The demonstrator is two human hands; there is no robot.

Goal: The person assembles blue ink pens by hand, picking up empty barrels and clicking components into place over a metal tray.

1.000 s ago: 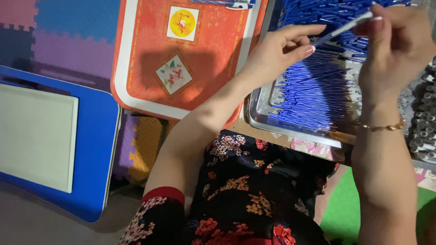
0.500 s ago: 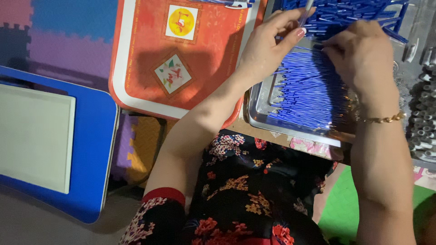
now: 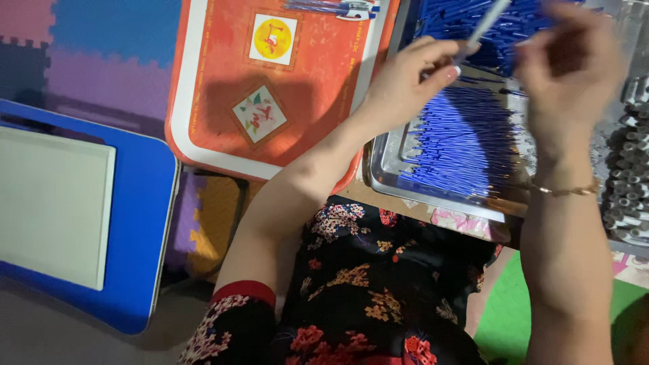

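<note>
Blue refills (image 3: 466, 135) fill the metal tray (image 3: 385, 159); left hand (image 3: 405, 81) pinches a white pen barrel (image 3: 483, 27), right hand (image 3: 568, 61) blurred, grip unclear.

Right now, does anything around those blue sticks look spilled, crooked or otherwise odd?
Nothing looks spilled. The blue sticks lie heaped inside the metal tray, not over its rim. The left hand and the blurred right hand hold one pale stick above them. The orange tray sits slightly askew.

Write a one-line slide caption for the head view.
Both hands, left hand and right hand, hold a pale pen tube above a metal tray of blue refills.
</note>
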